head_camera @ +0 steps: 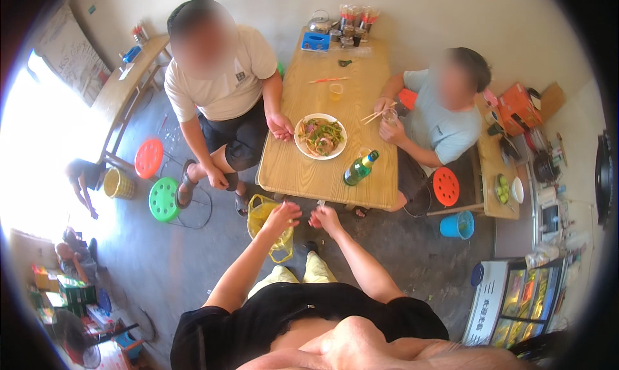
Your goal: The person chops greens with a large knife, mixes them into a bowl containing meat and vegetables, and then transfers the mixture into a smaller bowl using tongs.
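My left hand is over the rim of a yellow plastic bag, fingers loosely apart and nothing visible in them. Across a small gap, my right hand is half curled just short of the table's near edge. A small pale thing shows by its fingertips; I cannot tell if it is held. On the wooden table ahead, a white plate holds a mixed dish of vegetables. A green glass bottle stands upright to its right, partly hiding a small cup.
One person sits left of the table. Another person at right holds chopsticks and a clear cup. Stools, including a green stool and a red stool, and a blue bin stand on the floor.
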A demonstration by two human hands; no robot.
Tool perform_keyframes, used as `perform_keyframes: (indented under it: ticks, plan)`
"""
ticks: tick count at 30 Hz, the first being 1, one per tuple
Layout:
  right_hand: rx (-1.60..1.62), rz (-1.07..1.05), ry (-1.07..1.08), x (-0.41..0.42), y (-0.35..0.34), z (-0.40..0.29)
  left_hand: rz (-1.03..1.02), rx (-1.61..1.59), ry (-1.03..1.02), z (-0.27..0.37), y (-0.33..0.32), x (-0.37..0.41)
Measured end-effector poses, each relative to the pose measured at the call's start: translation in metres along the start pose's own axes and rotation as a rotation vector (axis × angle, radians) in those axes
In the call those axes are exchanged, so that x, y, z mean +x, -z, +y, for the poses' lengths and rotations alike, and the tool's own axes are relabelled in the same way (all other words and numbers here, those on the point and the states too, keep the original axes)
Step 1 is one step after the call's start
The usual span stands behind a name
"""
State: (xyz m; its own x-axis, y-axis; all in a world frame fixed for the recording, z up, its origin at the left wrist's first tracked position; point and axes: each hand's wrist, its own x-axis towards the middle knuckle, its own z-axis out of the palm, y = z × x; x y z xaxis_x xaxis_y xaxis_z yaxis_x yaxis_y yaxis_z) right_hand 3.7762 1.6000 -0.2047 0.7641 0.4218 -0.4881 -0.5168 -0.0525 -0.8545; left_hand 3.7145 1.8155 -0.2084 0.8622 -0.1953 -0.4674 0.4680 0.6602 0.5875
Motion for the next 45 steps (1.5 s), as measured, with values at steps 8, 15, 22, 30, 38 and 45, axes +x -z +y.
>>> perform_keyframes:
  ticks: [8,15,22,30,38,45]
  plan:
    - [0.105,0.740,-0.166,-0.312,0.030,0.178,0.127,-0.003,0.464,-0.067,0.102,-0.125]
    - [0.386,1.148,-0.092,-0.506,-0.050,0.226,0.211,0.253,0.601,-0.123,0.086,-0.129]
    - [0.371,1.311,0.140,-0.605,-0.154,0.265,-0.300,0.528,0.512,-0.220,-0.095,-0.134]
    - [0.711,1.967,0.265,-0.822,-0.339,0.412,-0.737,0.693,0.912,-0.475,-0.246,-0.357]
    - [0.882,2.576,0.097,-0.961,-0.475,0.437,-1.681,1.281,1.209,-0.641,-0.288,-0.677]
    - [1.155,2.666,-0.196,-1.063,-0.460,0.513,-2.125,1.483,0.838,-0.841,-0.345,-0.819]
